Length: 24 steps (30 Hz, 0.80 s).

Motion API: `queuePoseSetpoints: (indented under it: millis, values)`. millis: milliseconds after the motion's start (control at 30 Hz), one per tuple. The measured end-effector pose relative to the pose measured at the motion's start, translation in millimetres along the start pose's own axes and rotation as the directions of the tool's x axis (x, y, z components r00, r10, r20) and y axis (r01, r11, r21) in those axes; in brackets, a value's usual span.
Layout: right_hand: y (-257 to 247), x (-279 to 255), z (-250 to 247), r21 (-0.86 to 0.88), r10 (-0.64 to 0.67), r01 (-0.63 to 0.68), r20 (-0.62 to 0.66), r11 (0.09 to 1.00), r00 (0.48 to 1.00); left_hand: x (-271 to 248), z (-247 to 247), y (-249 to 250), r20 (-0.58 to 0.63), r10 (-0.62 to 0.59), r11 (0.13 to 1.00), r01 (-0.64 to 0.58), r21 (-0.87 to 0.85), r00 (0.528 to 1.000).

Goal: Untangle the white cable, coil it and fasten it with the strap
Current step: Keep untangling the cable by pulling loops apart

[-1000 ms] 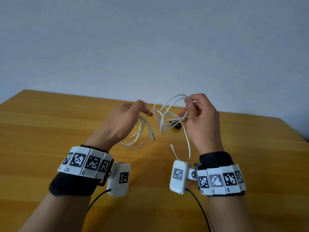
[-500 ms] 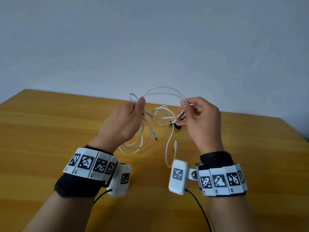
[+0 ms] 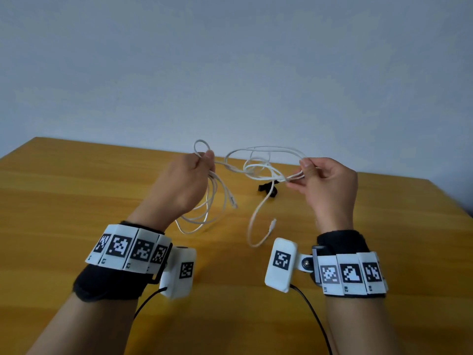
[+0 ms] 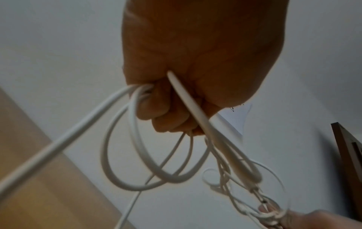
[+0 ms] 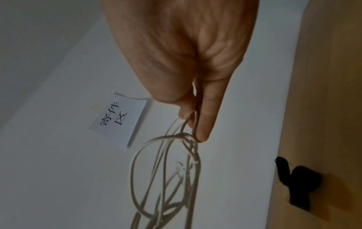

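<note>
The thin white cable (image 3: 258, 170) hangs in tangled loops above the wooden table (image 3: 76, 190), stretched between both hands. My left hand (image 3: 186, 180) grips several strands in its curled fingers (image 4: 162, 111), with loops drooping below it to the table. My right hand (image 3: 325, 180) pinches strands (image 5: 194, 124) between thumb and forefinger beside a knot. Two loose plug ends dangle, one (image 3: 233, 203) under the left hand, the other (image 3: 272, 224) near the right wrist. The black strap (image 3: 268, 189) lies on the table behind the cable, also in the right wrist view (image 5: 297, 182).
A pale wall (image 3: 230, 60) rises behind the table's far edge. A paper label (image 5: 119, 120) with printed characters hangs on that wall. Dark wires run from the wrist cameras (image 3: 281, 267) toward me.
My hands have moved apart, the left further left and the right further right. The tangle between them has been pulled wider and flatter, and the strap now shows plainly on the table.
</note>
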State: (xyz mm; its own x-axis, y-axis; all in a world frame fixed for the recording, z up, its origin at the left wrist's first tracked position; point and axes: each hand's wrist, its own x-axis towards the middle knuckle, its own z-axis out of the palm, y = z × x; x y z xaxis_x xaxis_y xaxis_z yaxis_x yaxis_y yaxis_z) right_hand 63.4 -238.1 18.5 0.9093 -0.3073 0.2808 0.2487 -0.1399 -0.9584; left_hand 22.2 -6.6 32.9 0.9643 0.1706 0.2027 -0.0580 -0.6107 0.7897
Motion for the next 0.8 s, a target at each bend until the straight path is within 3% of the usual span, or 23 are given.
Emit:
queuePoseSetpoints:
  millis: [233, 400, 633, 733, 800]
  values:
    - [-3.0, 2.8, -6.9, 0.089, 0.077, -0.069, -0.089, 0.994, 0.993, 0.9, 1.0, 2.8, -0.128, -0.050, 0.999, 0.048, -0.015, 0.991]
    - [-2.6, 8.7, -20.3, 0.109, 0.084, -0.061, -0.220, 0.992, 0.972, 3.1, -9.6, 2.3, -0.234, -0.085, 0.995, 0.070, -0.073, 0.969]
    - [0.7, 13.3, -30.9, 0.107, 0.074, -0.035, -0.381, 0.994, 0.921, 5.3, -7.2, 5.8, -0.272, -0.098, 0.984, 0.052, -0.170, 0.957]
    - [3.2, 16.4, -37.3, 0.114, 0.112, -0.076, -0.355, 0.991, 0.928, 5.0, -2.4, 7.1, -0.233, -0.092, 0.986, 0.055, -0.160, 0.968]
    - [-0.4, 16.1, -36.6, 0.149, 0.157, -0.122, -0.253, 0.981, 0.954, 3.8, -0.1, 6.0, -0.171, -0.085, 0.987, 0.059, -0.150, 0.982]
